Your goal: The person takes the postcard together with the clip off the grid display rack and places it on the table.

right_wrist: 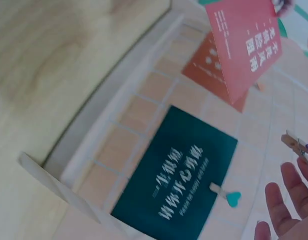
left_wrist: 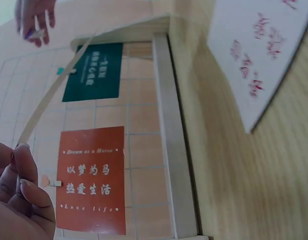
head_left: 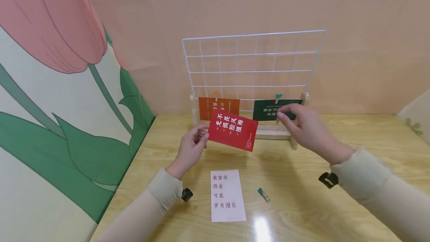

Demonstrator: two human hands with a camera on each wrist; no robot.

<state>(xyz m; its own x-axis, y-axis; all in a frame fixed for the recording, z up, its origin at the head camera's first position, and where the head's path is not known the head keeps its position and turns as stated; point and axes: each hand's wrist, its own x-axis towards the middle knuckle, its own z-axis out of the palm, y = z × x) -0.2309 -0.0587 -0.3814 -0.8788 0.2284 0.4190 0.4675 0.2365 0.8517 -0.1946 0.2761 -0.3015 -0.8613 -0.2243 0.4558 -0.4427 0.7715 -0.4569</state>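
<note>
My left hand (head_left: 193, 146) pinches a red card (head_left: 231, 130) by its left edge, in front of the rack; in the left wrist view the card (left_wrist: 54, 90) appears nearly edge-on. My right hand (head_left: 309, 130) holds a small wooden clothespin (right_wrist: 296, 144) with a purple end at its fingertips, to the right of the red card. Behind them stands a white wire grid rack (head_left: 253, 62) on a wooden base. An orange card (left_wrist: 91, 185) hangs on it from a peg with an orange top. A dark green card (right_wrist: 176, 175) hangs from a peg with a teal heart (right_wrist: 233, 199).
On the wooden table (head_left: 161, 204) lies a white card (head_left: 228, 212) with red writing. Right of it lies a teal-ended clothespin (head_left: 264, 195). A tulip-painted panel (head_left: 67, 96) stands at the left, and a peach backdrop (head_left: 141, 47) rises behind the rack.
</note>
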